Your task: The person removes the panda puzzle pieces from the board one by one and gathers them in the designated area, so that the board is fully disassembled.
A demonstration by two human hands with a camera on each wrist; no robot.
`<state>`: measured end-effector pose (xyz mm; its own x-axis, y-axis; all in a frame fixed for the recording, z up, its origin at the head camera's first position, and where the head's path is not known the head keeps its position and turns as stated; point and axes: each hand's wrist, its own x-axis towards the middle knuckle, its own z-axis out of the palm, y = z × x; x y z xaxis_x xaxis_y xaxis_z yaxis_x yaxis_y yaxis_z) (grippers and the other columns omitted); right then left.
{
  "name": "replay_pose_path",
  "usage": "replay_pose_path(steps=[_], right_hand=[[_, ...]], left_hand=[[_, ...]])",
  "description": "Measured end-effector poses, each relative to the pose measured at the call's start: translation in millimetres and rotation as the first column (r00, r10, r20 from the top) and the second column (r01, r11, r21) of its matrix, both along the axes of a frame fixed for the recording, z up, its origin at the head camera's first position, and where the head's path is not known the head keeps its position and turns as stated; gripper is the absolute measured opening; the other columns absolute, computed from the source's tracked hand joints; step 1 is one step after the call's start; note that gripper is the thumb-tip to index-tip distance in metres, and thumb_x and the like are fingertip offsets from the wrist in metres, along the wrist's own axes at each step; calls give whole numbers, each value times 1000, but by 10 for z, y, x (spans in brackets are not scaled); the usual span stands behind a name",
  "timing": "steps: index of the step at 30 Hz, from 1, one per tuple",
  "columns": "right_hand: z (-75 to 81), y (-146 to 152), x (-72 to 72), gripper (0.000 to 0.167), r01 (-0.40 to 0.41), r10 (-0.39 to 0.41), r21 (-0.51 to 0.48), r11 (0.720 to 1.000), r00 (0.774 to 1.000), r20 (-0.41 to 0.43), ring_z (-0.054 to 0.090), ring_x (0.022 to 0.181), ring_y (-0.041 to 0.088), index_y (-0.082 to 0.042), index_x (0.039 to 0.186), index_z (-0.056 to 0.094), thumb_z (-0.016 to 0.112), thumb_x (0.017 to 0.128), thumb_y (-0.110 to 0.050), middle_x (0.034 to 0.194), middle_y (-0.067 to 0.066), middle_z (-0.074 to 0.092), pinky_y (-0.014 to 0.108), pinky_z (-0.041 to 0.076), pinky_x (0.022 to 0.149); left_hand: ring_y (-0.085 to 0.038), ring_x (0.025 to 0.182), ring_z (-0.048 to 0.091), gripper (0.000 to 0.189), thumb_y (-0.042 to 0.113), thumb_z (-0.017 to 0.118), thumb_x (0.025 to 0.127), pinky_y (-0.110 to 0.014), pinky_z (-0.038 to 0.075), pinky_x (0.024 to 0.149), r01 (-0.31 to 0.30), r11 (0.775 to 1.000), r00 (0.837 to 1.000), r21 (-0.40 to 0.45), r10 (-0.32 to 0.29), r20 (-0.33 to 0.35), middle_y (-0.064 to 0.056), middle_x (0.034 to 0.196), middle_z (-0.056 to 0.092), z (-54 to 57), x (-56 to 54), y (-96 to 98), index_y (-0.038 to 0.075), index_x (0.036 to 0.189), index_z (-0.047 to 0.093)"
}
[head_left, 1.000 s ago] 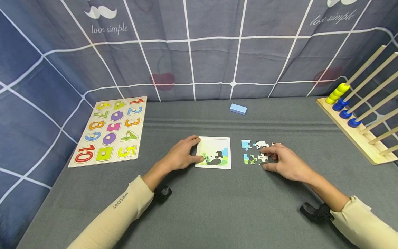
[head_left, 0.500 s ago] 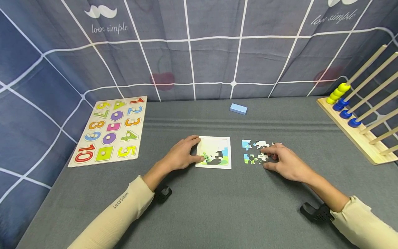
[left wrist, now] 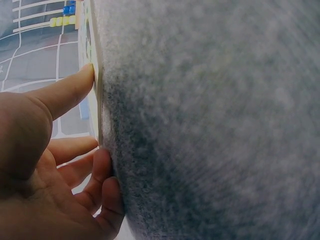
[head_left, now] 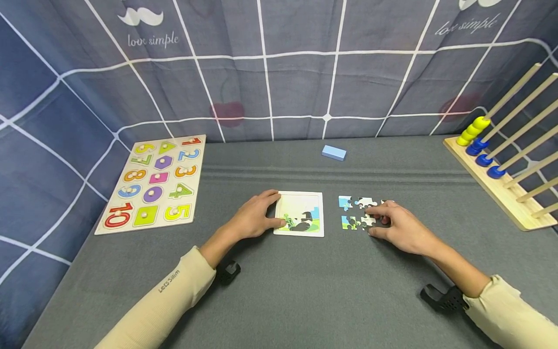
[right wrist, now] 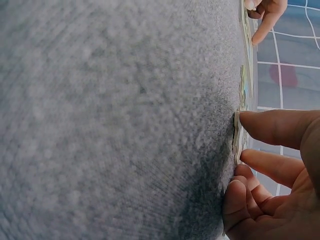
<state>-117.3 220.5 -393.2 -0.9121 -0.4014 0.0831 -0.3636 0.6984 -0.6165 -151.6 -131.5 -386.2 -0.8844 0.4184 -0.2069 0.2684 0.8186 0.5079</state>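
My left hand [head_left: 253,218] rests at the left side of a square panda jigsaw board [head_left: 298,203] with a pale frame. Its thumb presses on the board's face and its index fingertip touches the upper left corner, both nearly straight in the left wrist view. The board's lower part shows a panda picture; its upper part is plain cream. To the right lie several loose jigsaw pieces [head_left: 345,202], flat on the grey cloth. Over them, my right hand [head_left: 405,230] pinches one white jigsaw piece [right wrist: 237,137] by opposite edges between thumb and forefinger, low at the cloth. The hand partly hides other pieces.
A number-and-shape peg board [head_left: 152,186] lies at the left. A blue block [head_left: 333,152] sits near the back curtain [head_left: 301,87]. At the right stands a wooden peg abacus [head_left: 501,186] with yellow and blue beads.
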Motion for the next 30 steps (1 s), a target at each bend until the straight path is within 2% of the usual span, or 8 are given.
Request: replay_pose_path(steps=[12, 20, 30], right_hand=[[6, -14, 15, 40, 30, -30, -9, 999, 999, 15, 47, 82, 17, 0, 119, 69, 79, 82, -11, 100, 6, 61, 30, 38, 70], [78, -36, -11, 27, 46, -45, -29, 999, 998, 38, 48, 80, 17, -2, 112, 72, 74, 87, -12, 94, 6, 59, 30, 39, 68], [91, -253, -75, 21, 16, -13, -69, 998, 999, 43, 51, 75, 15, -4, 106, 73, 74, 86, -7, 89, 2, 59, 29, 42, 66]], left_hand=[[-40, 137, 36, 72, 34, 73, 91, -55, 34, 106, 0, 1000, 1000, 1, 0, -13, -11, 155, 36, 14, 18, 3, 5, 149, 42], [-40, 137, 36, 72, 34, 73, 91, -55, 34, 106, 2, 1000, 1000, 7, -2, -16, -12, 155, 36, 6, 12, 1, 4, 149, 42], [-41, 140, 33, 73, 35, 73, 91, -55, 31, 108, -4, 1000, 1000, 3, 4, -6, -12, 155, 35, -15, -8, 1, 4, 149, 42]])
